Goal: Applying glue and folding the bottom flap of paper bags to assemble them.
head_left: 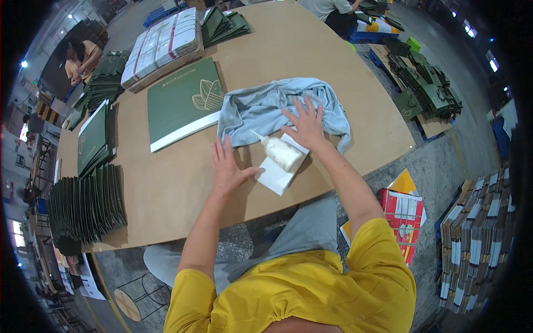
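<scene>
A crumpled light-blue cloth lies on the brown tabletop in front of me. My right hand rests on its near right part, fingers spread. At the cloth's left edge is my left hand, its fingers apart and its thumb reaching toward a white card. On that card a white squeeze bottle with a thin nozzle lies on its side, between my hands. Neither hand grips anything. Just left of the cloth, a flat green sheet with a gold leaf print and a white strip lies on the table.
Green folded bags stand in a row along the table's left edge, with more green pieces behind. A wrapped white stack sits at the far left. Flattened cardboard is piled at right. Other people sit farther off.
</scene>
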Demonstrator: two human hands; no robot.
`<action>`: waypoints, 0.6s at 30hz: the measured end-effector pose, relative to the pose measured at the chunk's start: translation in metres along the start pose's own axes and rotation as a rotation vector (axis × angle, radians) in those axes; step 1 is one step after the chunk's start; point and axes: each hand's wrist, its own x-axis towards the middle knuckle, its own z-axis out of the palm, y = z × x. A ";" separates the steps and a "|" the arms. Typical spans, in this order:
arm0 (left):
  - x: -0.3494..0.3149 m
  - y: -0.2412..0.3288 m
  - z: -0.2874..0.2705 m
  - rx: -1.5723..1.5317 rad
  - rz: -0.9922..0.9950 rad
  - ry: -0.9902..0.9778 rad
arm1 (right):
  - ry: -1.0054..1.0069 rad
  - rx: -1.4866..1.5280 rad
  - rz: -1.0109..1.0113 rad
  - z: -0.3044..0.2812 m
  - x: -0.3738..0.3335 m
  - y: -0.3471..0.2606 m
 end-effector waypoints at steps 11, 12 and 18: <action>0.061 -0.031 0.028 -0.327 0.105 -0.048 | -0.082 -0.054 0.051 -0.005 0.002 0.030; 0.069 -0.026 0.033 -0.351 0.122 -0.070 | -0.090 -0.052 0.051 -0.006 0.002 0.040; 0.112 0.005 0.077 -0.815 0.143 -0.194 | -0.062 -0.086 0.040 -0.016 0.006 0.089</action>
